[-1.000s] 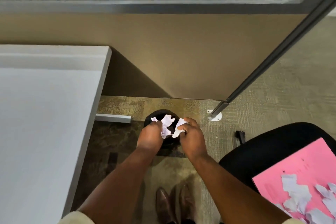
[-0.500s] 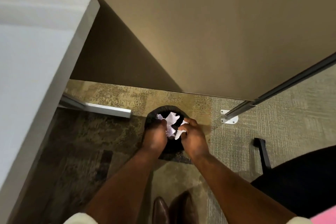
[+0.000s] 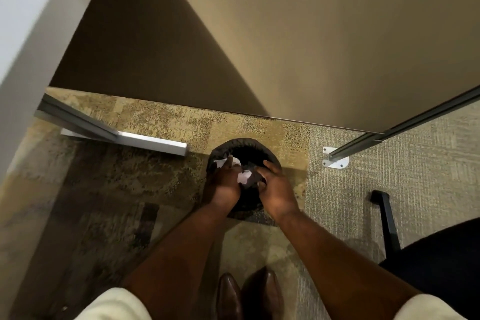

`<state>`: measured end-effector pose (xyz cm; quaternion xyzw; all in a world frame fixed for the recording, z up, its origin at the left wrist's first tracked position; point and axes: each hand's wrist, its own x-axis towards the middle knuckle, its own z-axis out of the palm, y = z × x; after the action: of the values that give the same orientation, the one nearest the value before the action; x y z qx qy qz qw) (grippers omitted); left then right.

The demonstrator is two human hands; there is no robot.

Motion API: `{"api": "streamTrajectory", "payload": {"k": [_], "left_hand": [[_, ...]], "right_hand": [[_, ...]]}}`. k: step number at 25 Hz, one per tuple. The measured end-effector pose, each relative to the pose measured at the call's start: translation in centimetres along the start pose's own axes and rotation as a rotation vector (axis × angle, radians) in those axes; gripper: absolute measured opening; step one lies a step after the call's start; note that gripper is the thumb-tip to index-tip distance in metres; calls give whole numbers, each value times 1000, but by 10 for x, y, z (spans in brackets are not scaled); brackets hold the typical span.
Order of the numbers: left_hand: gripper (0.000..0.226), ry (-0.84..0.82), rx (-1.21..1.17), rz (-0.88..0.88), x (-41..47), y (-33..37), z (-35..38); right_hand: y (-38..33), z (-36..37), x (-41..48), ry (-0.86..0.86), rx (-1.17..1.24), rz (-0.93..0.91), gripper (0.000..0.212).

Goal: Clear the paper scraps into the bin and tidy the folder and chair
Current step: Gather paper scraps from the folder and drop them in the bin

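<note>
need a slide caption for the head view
Over the bin, left hand and right hand with scraps between them; chair at right.

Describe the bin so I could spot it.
Start at the tan partition wall and follow it down to the carpet. At its base, right of the silver desk foot, stands the bin: the only round black thing there, white paper scraps at its mouth.

"What's worn on the arms?"
"Short cream sleeves, a left sleeve (image 3: 114, 304) and a right sleeve (image 3: 426, 306). The forearms (image 3: 176, 249) are bare below them."
"And on the feet?"
"Pointed, glossy brown leather shoes (image 3: 230, 296)."
</note>
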<state>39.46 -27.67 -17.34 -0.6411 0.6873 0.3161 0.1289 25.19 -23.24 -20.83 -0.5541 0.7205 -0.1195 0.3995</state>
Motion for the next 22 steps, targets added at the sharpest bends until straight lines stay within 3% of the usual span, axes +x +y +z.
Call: {"api": "streamTrajectory", "payload": {"k": [9,12,15,22], "left_hand": [[35,114,-25,145,-65,16,-34],[51,87,24,120,-93,29,-50],[65,165,89,172,-128,47,-73],[74,235,179,255,-205,84,-127]], "right_hand": [[-38,-47,-48,79,-63,-34,48],[-56,-74,-81,102,-95,-30,55],[-74,-103,-116,155,-129,-46,61],[-102,-162,-191,288,-161,-20,70]]}}
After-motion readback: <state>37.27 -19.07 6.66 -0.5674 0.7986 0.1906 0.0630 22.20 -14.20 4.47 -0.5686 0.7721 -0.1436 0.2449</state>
